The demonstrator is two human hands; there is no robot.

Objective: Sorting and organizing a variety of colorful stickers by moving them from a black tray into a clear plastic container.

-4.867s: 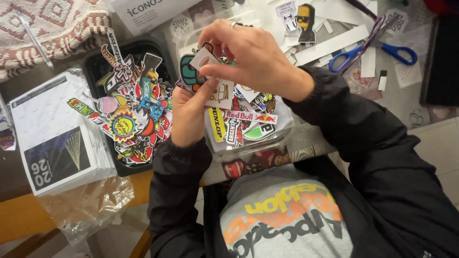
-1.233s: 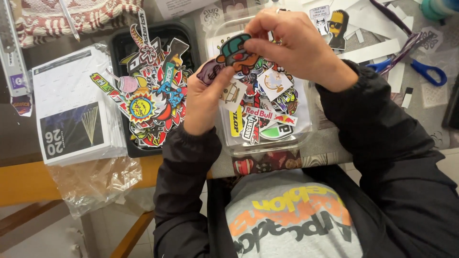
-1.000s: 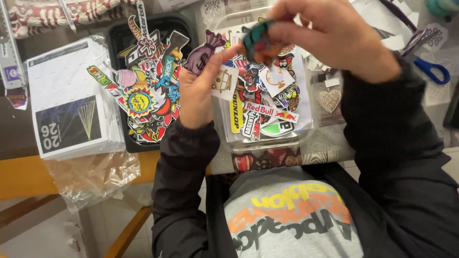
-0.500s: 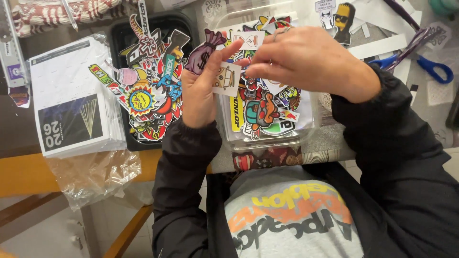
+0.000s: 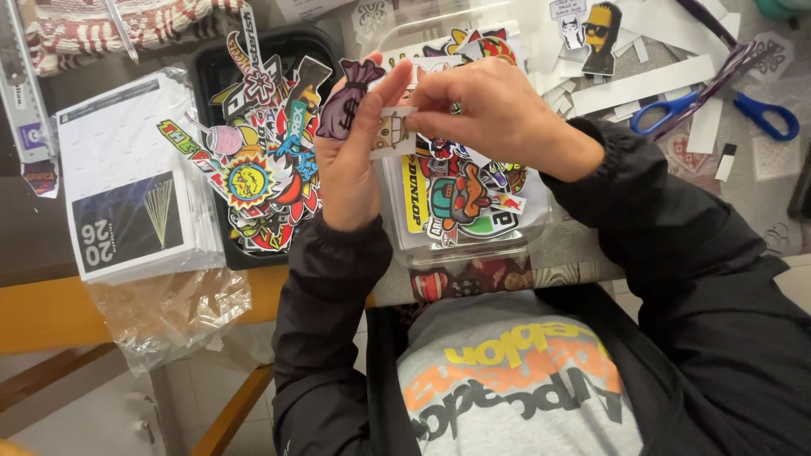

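Holding a small pale sticker (image 5: pixel 394 133) between them, both hands sit above the clear plastic tray (image 5: pixel 473 252) of loose stickers. The left hand (image 5: pixel 351 160) stands palm-up with fingers extended; its thumb and forefinger pinch the sticker's left edge, and a purple money-bag sticker (image 5: pixel 340 108) is also tucked behind its fingertips. The right hand (image 5: pixel 494 114) is curled, with thumb and forefinger closed on the sticker's right edge.

Change since half a second ago: the right hand, then spread low over the tray, has risen and narrowed to a fingertip pinch, and the sticker now spans the gap between the two hands. One second ago the right hand held a teal sticker high; that piece is no longer in the grip. Judged from this, one piece has been released and the pale one is now being worked at its edge.

Adjacent items: a black tray (image 5: pixel 253 160) of stickers to the left, a calendar stack (image 5: pixel 127 186) in plastic wrap, blue-handled scissors (image 5: pixel 718 105) and paper offcuts (image 5: pixel 642 84).
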